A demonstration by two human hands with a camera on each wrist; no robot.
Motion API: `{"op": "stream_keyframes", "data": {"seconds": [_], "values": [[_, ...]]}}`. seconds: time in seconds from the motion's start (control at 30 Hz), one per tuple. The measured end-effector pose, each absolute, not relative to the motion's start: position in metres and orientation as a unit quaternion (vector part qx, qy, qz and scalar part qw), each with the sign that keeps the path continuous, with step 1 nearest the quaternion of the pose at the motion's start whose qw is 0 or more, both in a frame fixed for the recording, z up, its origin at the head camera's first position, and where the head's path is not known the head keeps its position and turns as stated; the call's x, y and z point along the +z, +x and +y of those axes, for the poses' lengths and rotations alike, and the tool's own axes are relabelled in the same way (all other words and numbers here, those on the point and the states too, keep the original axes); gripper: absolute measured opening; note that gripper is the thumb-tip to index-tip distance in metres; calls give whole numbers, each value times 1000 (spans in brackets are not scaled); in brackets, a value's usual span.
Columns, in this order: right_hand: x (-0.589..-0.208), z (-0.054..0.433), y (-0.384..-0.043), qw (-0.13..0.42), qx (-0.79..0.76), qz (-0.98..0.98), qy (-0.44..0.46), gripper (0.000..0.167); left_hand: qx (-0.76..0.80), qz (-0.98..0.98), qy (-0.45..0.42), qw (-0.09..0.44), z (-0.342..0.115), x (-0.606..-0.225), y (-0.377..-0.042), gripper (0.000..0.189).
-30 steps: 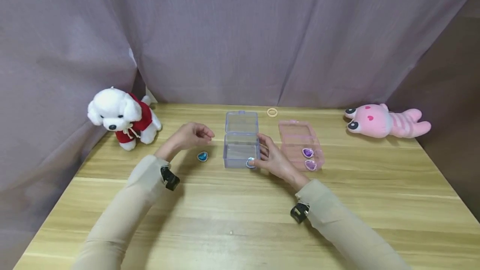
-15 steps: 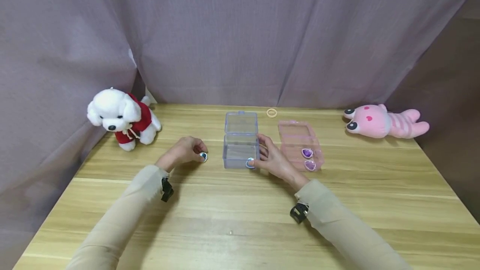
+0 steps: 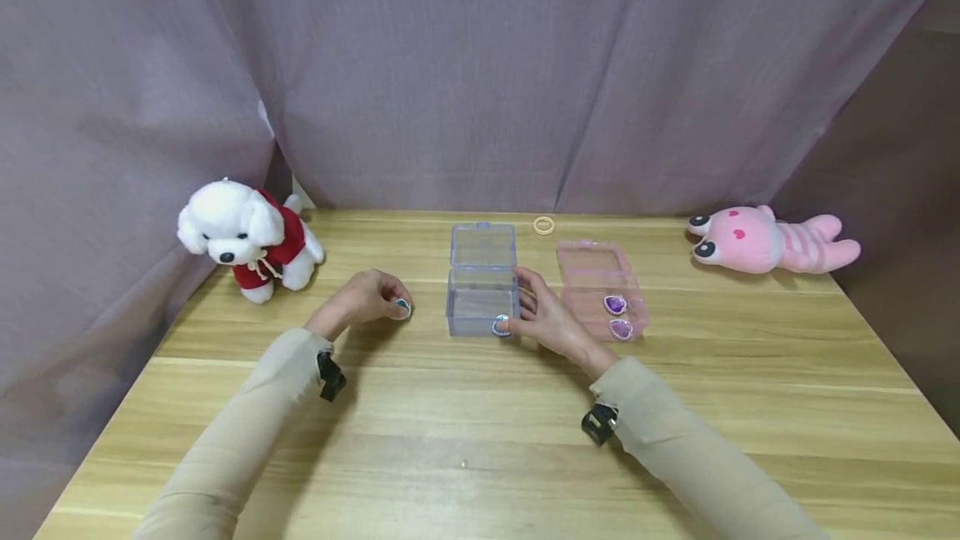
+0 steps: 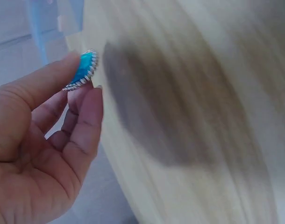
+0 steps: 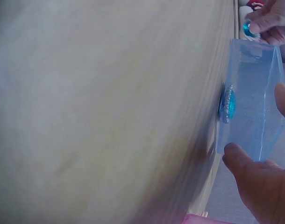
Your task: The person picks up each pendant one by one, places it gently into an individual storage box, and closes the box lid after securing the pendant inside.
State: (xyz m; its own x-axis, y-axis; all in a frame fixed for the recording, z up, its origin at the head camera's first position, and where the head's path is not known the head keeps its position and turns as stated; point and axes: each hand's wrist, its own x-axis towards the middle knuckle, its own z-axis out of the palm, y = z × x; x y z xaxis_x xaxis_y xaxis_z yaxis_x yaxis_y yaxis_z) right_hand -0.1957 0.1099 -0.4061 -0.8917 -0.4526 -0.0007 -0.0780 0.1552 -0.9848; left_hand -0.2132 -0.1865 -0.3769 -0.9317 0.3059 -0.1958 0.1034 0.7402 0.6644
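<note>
My left hand (image 3: 369, 297) pinches a blue gem (image 4: 88, 66) with a silver beaded rim between thumb and fingers, left of a translucent blue box (image 3: 483, 328). The gem is partly hidden by the thumb in the head view. With its lid (image 3: 483, 247) raised at the back, the box stands on the table. My right hand (image 3: 553, 319) grips its right side, thumb at the front corner and fingers along the side wall. Low at the box's front, another blue gem (image 5: 230, 103) with a beaded rim shows near the right thumb.
Right of the right hand, a translucent pink box (image 3: 596, 280) stands with its lid raised and two purple gems (image 3: 615, 305) at its front. A cream ring (image 3: 543, 226) lies at the back. Plush toys flank them: a white dog (image 3: 225, 219) and a pink one (image 3: 742, 240). Behind hangs a curtain.
My left hand has come down to the gem that lay on the table, pinched it and raised it slightly. The right hand and the blue box have stayed in place.
</note>
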Motion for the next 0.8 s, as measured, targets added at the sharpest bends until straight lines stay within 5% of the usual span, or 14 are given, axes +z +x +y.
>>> {"op": "stream_keyframes", "data": {"seconds": [0.33, 0.8], "values": [[-407, 110, -196, 146, -624, 747, -180, 91, 613, 775, 52, 142, -154, -354, -216, 35], [-406, 110, -196, 148, -611, 757, -174, 91, 629, 759, 15, 166, -90, -362, -224, 31]]}}
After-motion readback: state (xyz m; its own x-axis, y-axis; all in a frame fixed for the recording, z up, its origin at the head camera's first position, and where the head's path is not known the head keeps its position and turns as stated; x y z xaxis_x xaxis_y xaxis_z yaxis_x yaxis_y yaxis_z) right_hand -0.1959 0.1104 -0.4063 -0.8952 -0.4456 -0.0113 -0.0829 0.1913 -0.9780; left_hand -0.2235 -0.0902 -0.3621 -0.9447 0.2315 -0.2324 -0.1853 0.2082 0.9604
